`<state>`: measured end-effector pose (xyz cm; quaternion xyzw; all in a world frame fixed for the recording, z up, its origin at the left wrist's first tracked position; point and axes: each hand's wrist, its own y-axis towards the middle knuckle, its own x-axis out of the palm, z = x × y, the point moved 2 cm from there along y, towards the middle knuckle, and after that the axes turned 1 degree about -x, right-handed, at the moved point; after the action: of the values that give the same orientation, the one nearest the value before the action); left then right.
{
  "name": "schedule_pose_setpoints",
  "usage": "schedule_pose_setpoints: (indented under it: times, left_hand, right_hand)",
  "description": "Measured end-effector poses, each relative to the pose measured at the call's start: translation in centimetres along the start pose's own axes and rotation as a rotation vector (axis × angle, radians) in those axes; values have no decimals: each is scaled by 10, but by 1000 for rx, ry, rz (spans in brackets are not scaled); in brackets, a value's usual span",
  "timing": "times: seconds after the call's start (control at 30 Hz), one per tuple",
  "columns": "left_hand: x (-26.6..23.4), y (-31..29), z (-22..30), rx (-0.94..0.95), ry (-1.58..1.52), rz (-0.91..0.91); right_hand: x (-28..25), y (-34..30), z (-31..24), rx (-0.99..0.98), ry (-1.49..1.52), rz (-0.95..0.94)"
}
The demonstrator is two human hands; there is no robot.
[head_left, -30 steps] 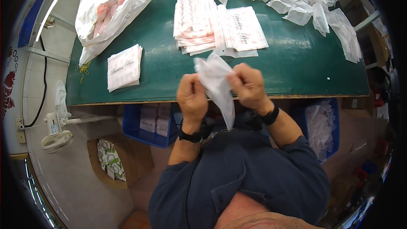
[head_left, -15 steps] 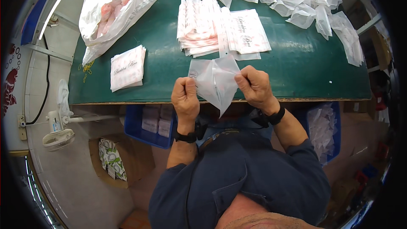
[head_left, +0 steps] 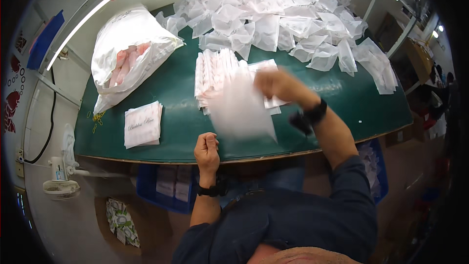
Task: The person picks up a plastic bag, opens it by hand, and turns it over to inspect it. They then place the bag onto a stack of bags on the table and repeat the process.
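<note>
Two hands: both the person's own, coming up from the lower edge over a green counter (head_left: 342, 112).
Right hand (head_left: 276, 84): raised above the counter, fingers closed on the top edge of a clear plastic bag (head_left: 242, 110); hand and bag are both blurred.
Left hand (head_left: 206, 149): curled into a loose fist at the near counter edge, holding nothing that shows, just below and left of the bag's lower corner and apart from it.
Bag position: hanging from the right hand, in front of the stack of pink-printed packets (head_left: 215, 76), between the two hands.
Done, as I judge it: a large heap of filled clear bags (head_left: 283, 15) covers the far side of the counter, so much of the bagging looks finished.
Left, as I judge it: the packet stack is thick, a small pile of white printed cards (head_left: 142, 125) lies near the left hand, and a big white sack with pink goods (head_left: 129, 51) sits at the far left, so plenty remains.
Below the counter: a blue bin (head_left: 168, 188) with more packets; a small white fan (head_left: 61, 186) to the left.
</note>
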<state>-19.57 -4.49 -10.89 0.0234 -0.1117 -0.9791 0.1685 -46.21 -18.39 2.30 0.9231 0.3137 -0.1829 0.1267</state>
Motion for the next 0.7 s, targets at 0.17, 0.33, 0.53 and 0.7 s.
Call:
schedule_pose_setpoints:
  times: [0.17,0.33,0.53,0.7]
  left_hand:
    - [9,-3,1,66,239,-16]
    - [13,-2,13,124,279,-33]
    - [19,-2,14,103,302,-96]
    - [19,-6,8,99,299,-93]
  right_hand:
    - [-96,63,62,62,-427,891]
    - [-42,2,92,352,-745,541]
    - [-25,-25,130,526,-636,458]
    - [-29,-35,138,281,-591,550]
